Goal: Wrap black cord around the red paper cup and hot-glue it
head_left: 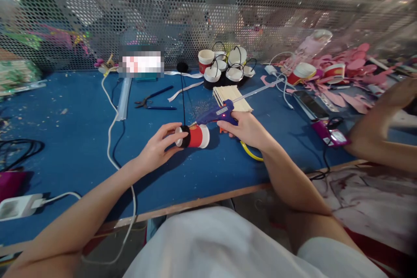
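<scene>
1. Two hands were at work over the blue table top (pixel 65 139). My left hand (pixel 159 145) gripped a red paper cup (pixel 194 136) that lay on its side on the table, near the front edge, with a black band around it close to its white rim.
2. My right hand (pixel 246 130) was clenched around the handle of a blue glue gun (pixel 216 115). Its nozzle pointed left and met the cup at the black band. A yellow cord trailed from under that hand.
3. Just behind the gun lay a stack of pale wooden sticks (pixel 233 97). Beyond it stood a cluster of small white cups with black wire handles (pixel 228 67), some red-sided.
4. To the left I saw pliers with blue grips (pixel 153 100), white ribbon strips, and a white cable (pixel 110 139) that ran across the table and over its front edge. A white power adapter (pixel 18 206) sat at the near left corner.
5. The right side was strewn with pink cut-out shapes (pixel 345 78), more red cups, a dark phone (pixel 309 104) and a purple item.
6. Another person's arm (pixel 374 134) reached in from the right, resting near the table edge.
7. A perforated metal screen (pixel 97 8) walled off the back of the bench; what lay behind it was too blurred to tell.
</scene>
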{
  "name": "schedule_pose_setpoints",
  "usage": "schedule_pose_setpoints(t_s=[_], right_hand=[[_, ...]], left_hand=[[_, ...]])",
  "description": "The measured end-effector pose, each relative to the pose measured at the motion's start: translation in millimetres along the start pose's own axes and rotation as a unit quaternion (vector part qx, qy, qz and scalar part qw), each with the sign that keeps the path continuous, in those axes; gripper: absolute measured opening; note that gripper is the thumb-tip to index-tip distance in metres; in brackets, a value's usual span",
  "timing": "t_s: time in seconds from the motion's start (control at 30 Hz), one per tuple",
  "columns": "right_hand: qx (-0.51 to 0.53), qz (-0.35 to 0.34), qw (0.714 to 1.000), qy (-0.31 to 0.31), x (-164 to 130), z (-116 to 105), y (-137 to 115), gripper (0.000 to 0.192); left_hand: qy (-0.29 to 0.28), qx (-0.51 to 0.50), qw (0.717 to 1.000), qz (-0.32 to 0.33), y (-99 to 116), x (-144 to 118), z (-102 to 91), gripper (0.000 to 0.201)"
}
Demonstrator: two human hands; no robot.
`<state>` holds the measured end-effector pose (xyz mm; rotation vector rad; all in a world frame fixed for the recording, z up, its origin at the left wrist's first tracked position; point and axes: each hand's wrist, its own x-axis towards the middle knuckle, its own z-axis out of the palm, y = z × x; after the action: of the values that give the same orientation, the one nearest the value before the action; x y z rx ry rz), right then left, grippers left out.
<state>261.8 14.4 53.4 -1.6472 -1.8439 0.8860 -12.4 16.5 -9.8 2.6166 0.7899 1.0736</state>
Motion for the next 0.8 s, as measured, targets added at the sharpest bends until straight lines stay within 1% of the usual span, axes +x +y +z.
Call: schedule_pose_setpoints(t_s=[0.17, 0.3, 0.4, 0.57, 0.8], right_hand=[[-0.007, -0.001, 1.0, -0.001, -2.7, -3.7, -0.7, 0.035], [0.01, -0.002, 1.0, -0.002, -3.0, -7.3, -1.1, 0.034], [0.015, 0.001, 1.0, 0.004, -1.4, -5.9, 0.6, 0.035], [0.007, 0.002, 1.0, -0.011, 2.2, -0.7, 3.8, 0.036], [0.014, 0.02, 1.0, -0.016, -1.7, -2.5, 5.1, 0.036]], left_hand=[[0.0, -0.006, 1.0, -0.001, 1.6, 1.0, -0.5, 0.04], [0.002, -0.006, 1.0, 0.002, 1.2, 0.8, -0.4, 0.039], [-0.001, -0.01, 1.0, 0.009, 0.8, 0.2, 0.2, 0.039], [-0.005, -0.007, 1.0, 0.026, 1.2, -0.6, 0.9, 0.039], [-0.005, -0.001, 1.0, 0.018, 2.0, 0.7, -0.5, 0.038]])
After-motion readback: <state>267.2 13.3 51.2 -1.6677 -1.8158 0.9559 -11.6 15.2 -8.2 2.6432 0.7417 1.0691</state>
